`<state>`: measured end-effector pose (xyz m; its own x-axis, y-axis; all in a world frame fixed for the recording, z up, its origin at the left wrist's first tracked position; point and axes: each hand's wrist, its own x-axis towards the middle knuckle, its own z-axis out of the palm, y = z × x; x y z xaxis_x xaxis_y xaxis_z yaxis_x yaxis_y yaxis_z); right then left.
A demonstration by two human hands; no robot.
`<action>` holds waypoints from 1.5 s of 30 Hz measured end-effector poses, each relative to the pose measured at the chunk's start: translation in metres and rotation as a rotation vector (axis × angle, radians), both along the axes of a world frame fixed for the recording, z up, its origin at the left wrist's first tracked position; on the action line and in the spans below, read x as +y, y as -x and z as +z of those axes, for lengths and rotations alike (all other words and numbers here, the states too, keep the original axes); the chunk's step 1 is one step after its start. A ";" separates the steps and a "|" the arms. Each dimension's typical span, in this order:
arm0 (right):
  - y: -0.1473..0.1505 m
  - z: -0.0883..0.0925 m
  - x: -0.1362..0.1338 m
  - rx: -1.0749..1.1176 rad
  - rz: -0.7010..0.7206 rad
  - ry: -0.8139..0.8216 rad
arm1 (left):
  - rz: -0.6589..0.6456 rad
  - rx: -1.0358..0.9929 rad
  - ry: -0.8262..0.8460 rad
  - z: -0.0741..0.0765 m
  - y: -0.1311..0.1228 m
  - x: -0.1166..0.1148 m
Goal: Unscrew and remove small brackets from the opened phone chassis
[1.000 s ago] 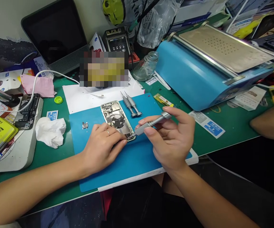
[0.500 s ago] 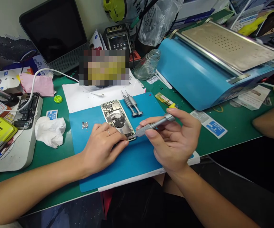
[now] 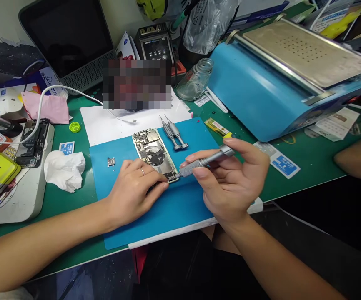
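Observation:
An opened phone [image 3: 160, 154] lies on a blue mat [image 3: 130, 233], its inner parts showing. My left hand [image 3: 138, 187] rests over its lower left edge, with the fingers together and the fingertips at the phone's bottom end. Between the thumb and fingers of my right hand [image 3: 233, 183] is a grey screwdriver [image 3: 205, 161], slanted, its tip at the phone's lower right corner. Two more grey screwdrivers [image 3: 173, 132] lie on the mat beyond the phone. Small metal parts [image 3: 111, 161] sit at the mat's left side.
A blue machine [image 3: 255, 96] with a metal plate stands at the back right, beside a glass jar [image 3: 196, 79]. Crumpled tissue [image 3: 64, 171] and another opened phone [image 3: 32, 143] are on the left. Someone's arm [image 3: 358, 160] shows at the right edge.
The whole view has shifted slightly. Both hands stay at the phone, and the screwdriver's handle end leans a little farther right.

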<state>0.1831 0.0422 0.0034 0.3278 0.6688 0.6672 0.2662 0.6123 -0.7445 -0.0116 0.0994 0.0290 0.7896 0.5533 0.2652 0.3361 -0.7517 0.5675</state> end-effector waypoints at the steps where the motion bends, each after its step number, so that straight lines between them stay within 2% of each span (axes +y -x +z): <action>1: 0.000 0.000 0.000 -0.004 0.001 -0.002 | 0.001 0.001 0.001 0.000 0.000 0.000; 19: -0.002 0.000 -0.001 -0.043 0.030 -0.023 | 0.002 0.003 -0.001 0.000 -0.001 0.000; 45: 0.000 0.003 0.000 -0.095 -0.072 -0.026 | 0.006 0.052 0.018 0.003 -0.001 0.000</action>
<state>0.1831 0.0417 0.0066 0.3090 0.6281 0.7142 0.3789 0.6075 -0.6981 -0.0106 0.0990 0.0320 0.7985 0.5626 0.2143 0.3700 -0.7394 0.5625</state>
